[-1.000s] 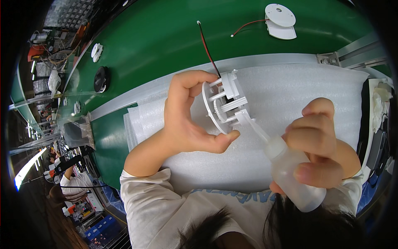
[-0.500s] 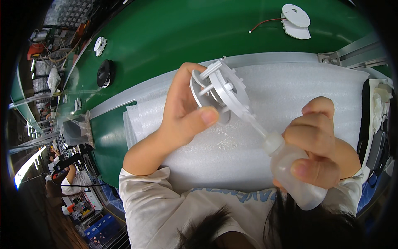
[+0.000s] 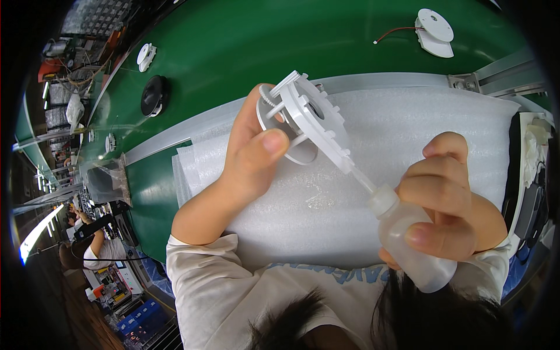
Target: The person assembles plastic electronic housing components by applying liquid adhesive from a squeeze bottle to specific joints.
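Observation:
My left hand (image 3: pixel 248 160) grips a white plastic assembly (image 3: pixel 300 114) by its round disc, thumb on the near side. Posts and a toothed gear show between the disc and a tilted frame with notched edges. In my right hand (image 3: pixel 440 189) is a translucent squeeze bottle (image 3: pixel 411 242), its base toward me. The bottle's thin nozzle (image 3: pixel 363 178) points up and left, its tip at the lower end of the white frame. Whether the tip touches the frame, or any liquid comes out, I cannot tell.
White foam sheeting (image 3: pixel 350 219) lies under my hands. Beyond a metal rail (image 3: pixel 396 80), a green belt (image 3: pixel 262 41) carries a white disc unit with a red-and-black wire (image 3: pixel 436 32), a black round part (image 3: pixel 153 96) and small white parts (image 3: pixel 147 57). A co-worker (image 3: pixel 105 248) is at far left.
My left hand has turned the white assembly and shifted it slightly left. The bottle has barely moved, staying at the frame's lower end. Parts on the green belt have travelled to the right.

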Demonstrator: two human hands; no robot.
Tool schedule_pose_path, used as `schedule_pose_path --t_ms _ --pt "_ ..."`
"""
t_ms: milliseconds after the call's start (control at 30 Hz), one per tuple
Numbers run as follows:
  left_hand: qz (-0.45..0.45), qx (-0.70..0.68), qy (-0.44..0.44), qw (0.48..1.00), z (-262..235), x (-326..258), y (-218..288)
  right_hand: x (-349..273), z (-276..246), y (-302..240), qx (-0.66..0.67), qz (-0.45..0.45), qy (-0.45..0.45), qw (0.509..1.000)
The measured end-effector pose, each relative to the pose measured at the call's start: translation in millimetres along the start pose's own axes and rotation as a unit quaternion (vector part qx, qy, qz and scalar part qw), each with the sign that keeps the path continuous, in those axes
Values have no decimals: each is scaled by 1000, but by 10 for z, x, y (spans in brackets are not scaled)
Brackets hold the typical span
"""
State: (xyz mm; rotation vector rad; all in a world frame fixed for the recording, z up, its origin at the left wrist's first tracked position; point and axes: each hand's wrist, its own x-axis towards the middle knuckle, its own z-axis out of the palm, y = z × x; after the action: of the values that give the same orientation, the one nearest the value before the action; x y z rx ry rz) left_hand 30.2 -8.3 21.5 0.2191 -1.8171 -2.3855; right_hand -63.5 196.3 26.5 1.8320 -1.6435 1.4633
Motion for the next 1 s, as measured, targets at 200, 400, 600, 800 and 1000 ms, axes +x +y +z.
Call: schedule_pose_path --t_ms 200,400,600,800,1000 --pt "97 77 144 982 -73 114 -3 84 -18 167 232 58 -81 968" --pt "119 648 337 672 -782 573 -2 -62 173 474 544 423 80 720" --pt "-1 638 342 690 -816 694 -40 -78 167 617 576 496 106 641" --pt "52 631 376 676 -807 519 -2 -41 257 552 659 481 138 561" --pt "239 558 400 687 -1422 441 163 -34 389 654 697 463 131 532"
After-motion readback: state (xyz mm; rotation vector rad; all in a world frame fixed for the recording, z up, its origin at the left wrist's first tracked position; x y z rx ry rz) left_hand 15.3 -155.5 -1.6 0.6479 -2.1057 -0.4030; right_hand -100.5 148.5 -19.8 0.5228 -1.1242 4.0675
